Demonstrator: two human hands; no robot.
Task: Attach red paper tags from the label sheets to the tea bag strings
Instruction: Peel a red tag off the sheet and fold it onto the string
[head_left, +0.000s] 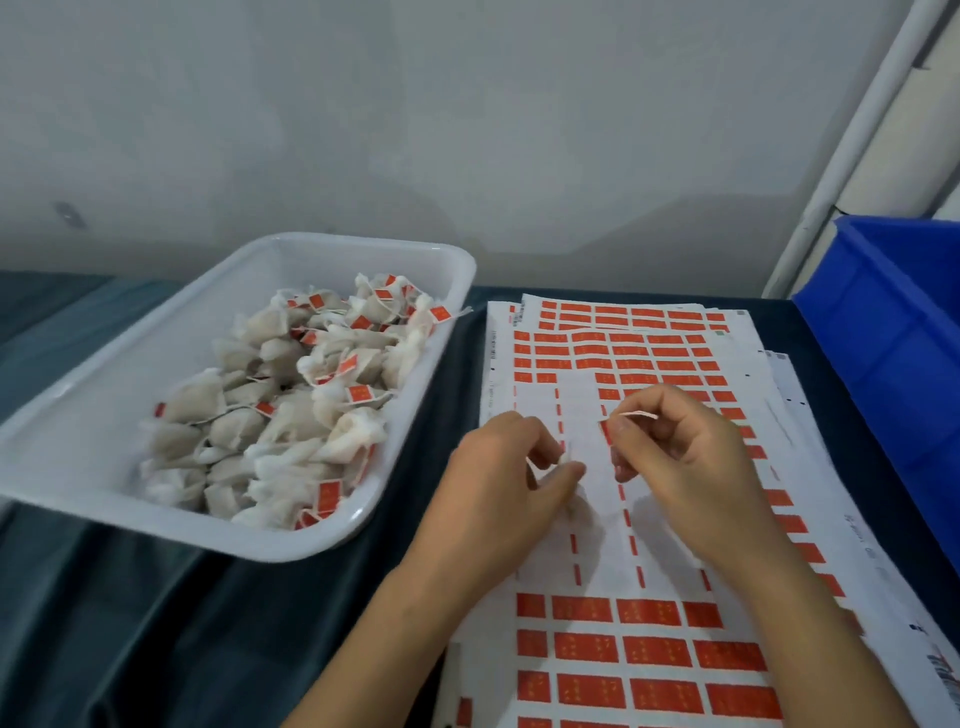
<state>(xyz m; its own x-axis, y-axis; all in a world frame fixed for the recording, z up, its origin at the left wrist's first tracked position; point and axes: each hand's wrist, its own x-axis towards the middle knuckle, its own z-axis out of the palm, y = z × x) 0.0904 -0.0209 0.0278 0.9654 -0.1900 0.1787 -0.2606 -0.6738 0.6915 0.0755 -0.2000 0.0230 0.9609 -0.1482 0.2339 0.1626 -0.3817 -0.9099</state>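
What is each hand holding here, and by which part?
The right hand pinches a red paper tag by its edge, a thin string looped over its fingers. The left hand pinches something small and white; blur hides what.

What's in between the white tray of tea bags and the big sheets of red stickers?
Only a bare strip of dark cloth separates the white tray from the label sheets in the head view. Nearer, the left hand reaches across it.

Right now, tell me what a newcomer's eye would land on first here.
First, the red paper tags in rows on the label sheets spread at right, part already stripped bare. Over that bare patch the left hand and right hand work close together, the right one's fingers pinching a string. At left, a white tray holds tagged tea bags.
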